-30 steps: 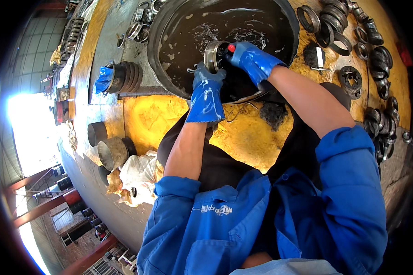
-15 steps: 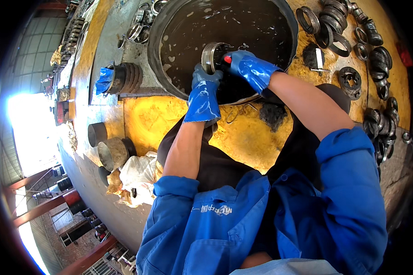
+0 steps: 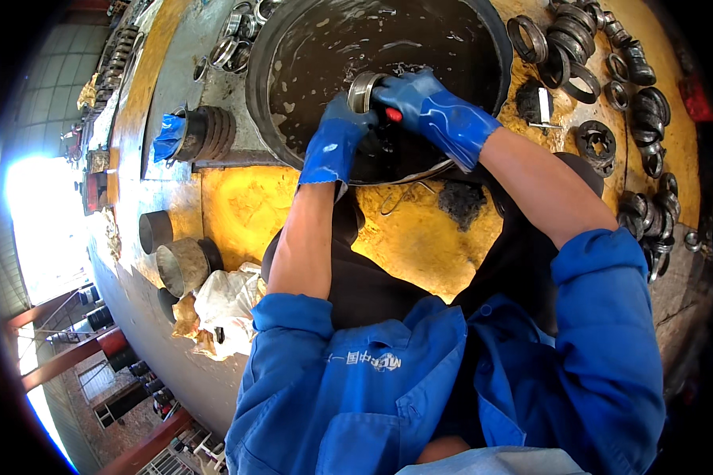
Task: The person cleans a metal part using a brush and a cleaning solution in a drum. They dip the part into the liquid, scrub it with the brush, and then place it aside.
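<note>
Over a large dark basin (image 3: 259, 103) of murky liquid, my left hand (image 3: 339, 131), in a blue rubber glove, grips a shiny metal ring (image 3: 363, 93) by its lower side. My right hand (image 3: 421, 96), gloved alike, is closed round a tool whose red end (image 3: 393, 115) sticks out under the fingers. The fist hides the rest of that tool, so its kind is unclear. Right-hand fingers reach the ring's right side and cover part of its opening.
Dark metal rings (image 3: 570, 36) lie in groups at the right, with a slotted round part (image 3: 596, 144) nearer me. Shiny rings (image 3: 231, 49) sit left of the basin. Short metal cylinders (image 3: 182, 265) and a plastic bag (image 3: 226, 301) are at lower left. A dark clump (image 3: 461, 203) lies before the basin.
The ring has tilted and shifted slightly up within the view. My right hand has moved against its right side, and the red end now points lower. My left hand stays on the ring.
</note>
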Available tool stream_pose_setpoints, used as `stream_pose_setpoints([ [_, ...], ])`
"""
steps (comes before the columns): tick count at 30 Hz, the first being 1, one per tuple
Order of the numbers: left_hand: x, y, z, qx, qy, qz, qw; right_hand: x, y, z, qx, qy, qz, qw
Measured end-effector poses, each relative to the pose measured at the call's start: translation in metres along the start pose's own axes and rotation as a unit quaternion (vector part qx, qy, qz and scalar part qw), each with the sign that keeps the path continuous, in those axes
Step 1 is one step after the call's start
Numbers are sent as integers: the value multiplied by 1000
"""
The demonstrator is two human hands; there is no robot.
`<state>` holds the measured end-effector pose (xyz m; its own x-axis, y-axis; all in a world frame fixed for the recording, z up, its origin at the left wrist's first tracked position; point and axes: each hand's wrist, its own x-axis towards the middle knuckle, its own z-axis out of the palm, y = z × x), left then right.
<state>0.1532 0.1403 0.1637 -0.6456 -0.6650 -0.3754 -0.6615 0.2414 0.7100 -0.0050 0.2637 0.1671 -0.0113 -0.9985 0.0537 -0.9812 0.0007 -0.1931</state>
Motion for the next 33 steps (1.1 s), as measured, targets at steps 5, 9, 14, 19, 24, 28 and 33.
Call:
stream_pose_setpoints([
  [5,-30,10,20,72,133,7,988,8,6,2,250,-25,217,943],
  [9,-33,-9,31,103,143,-70,982,22,16,32,292,-42,283,913],
  [14,-38,-23,23,78,174,-93,977,12,7,19,396,-82,252,879],
  [19,-19,-30,7,-12,68,-49,996,14,-3,7,351,-107,232,901],
  [24,-13,-7,-3,-4,8,-39,999,9,-5,12,166,-137,146,966],
  [28,-8,-19,-6,16,30,-35,999,11,-16,-4,-51,-151,-15,987],
  [33,1,-15,0,80,5,-59,995,2,-12,8,-91,2,-59,994],
])
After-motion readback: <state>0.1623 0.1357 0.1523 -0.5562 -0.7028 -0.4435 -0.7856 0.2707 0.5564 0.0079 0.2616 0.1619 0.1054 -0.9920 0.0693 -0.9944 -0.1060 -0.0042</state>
